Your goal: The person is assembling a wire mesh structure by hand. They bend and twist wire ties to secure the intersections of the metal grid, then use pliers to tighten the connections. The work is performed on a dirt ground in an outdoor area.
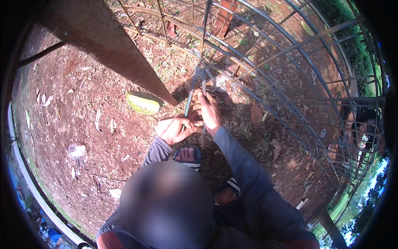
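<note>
A pair of long-handled pincers [190, 103] is in front of me, its jaws up against a thin upright steel rod of the rebar cage [269, 85]. My left hand [178, 130] is closed around the lower part of the left handle, which has a bluish-green grip. Higher up, my right hand [210, 111] wraps the other handle, its fingers curled toward the left one. Both hands are close together, just beyond my sandalled foot [187, 155]. Whether the jaws grip a wire is too small to tell.
A thick rusty steel beam [120, 50] slants in from the upper left. Curved bars of the cage rise on the right. On the reddish soil lie a yellow-green leaf [143, 103], dry leaves and a clear plastic cup [76, 151]. Another person [360, 122] is behind bars at far right.
</note>
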`<action>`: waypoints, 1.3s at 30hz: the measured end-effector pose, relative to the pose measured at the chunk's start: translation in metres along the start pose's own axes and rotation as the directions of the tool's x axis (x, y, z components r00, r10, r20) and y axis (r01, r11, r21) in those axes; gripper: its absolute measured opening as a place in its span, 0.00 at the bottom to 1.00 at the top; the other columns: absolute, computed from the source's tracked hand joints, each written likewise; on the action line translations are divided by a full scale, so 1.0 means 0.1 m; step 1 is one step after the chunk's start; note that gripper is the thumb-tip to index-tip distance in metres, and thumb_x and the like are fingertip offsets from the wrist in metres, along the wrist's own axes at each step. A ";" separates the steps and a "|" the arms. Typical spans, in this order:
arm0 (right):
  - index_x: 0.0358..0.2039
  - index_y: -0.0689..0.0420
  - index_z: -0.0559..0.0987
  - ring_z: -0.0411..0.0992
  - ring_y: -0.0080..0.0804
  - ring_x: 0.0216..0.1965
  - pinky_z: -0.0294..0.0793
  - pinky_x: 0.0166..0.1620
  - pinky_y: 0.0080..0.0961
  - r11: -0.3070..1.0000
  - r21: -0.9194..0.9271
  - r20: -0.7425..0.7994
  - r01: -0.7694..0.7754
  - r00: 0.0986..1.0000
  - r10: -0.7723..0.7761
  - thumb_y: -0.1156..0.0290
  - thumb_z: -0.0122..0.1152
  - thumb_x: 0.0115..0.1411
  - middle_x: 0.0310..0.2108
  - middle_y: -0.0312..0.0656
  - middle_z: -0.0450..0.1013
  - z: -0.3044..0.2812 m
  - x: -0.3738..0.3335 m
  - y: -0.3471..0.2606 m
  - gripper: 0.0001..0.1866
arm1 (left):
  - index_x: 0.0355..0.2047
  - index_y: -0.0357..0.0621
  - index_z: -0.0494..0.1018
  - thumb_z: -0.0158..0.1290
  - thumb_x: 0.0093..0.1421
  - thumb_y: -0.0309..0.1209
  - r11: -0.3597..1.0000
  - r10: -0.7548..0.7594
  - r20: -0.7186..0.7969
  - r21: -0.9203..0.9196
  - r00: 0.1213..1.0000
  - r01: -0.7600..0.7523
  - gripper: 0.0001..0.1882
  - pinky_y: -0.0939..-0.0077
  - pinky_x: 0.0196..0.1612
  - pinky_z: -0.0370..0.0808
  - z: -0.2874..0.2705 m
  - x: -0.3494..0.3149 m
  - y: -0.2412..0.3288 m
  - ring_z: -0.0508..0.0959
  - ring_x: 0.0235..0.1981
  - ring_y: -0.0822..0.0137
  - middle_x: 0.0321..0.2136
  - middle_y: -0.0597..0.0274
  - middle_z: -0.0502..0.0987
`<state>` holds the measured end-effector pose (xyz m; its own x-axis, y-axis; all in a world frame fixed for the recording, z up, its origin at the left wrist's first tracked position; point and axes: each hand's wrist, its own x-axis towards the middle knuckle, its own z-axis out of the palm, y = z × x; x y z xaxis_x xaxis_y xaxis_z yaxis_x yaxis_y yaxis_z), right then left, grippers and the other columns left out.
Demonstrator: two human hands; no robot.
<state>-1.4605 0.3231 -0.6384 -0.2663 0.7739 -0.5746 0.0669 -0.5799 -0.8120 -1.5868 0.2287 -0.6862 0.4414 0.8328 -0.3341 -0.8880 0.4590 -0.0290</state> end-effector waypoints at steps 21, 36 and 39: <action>0.41 0.64 0.71 0.77 0.37 0.28 0.80 0.30 0.38 0.995 0.095 -0.136 -0.041 0.989 0.054 0.67 0.55 0.64 0.32 0.47 0.73 0.47 0.71 0.35 0.12 | 0.49 0.32 0.58 0.54 0.60 0.32 -0.228 0.800 -0.013 0.918 0.600 0.324 0.24 0.49 0.34 0.73 0.47 0.13 -0.36 0.79 0.32 0.37 0.28 0.34 0.76; 0.31 0.48 0.67 0.59 0.20 0.24 0.67 0.32 0.27 0.561 0.681 0.630 -0.470 0.767 -0.122 0.56 0.53 0.69 0.21 0.26 0.57 0.15 0.62 0.24 0.13 | 0.26 0.51 0.69 0.51 0.62 0.36 0.827 0.084 -0.577 0.495 0.812 0.266 0.09 0.80 0.19 0.57 0.63 0.02 0.04 0.61 0.15 0.78 0.17 0.73 0.65; 0.38 0.51 0.71 0.69 0.25 0.24 0.70 0.27 0.28 0.703 0.624 0.419 -0.340 0.906 0.066 0.54 0.61 0.65 0.25 0.31 0.67 0.28 0.57 0.17 0.15 | 0.25 0.45 0.71 0.53 0.59 0.38 0.453 0.479 -0.568 0.813 0.669 0.366 0.11 0.73 0.22 0.62 0.49 0.00 0.03 0.65 0.17 0.69 0.17 0.65 0.68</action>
<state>-1.5014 0.3508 -0.6821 -0.6395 0.5558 -0.5311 -0.4627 -0.8300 -0.3115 -1.5834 0.2448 -0.6404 -0.2037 0.6013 -0.7727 -0.1353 0.7643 0.6305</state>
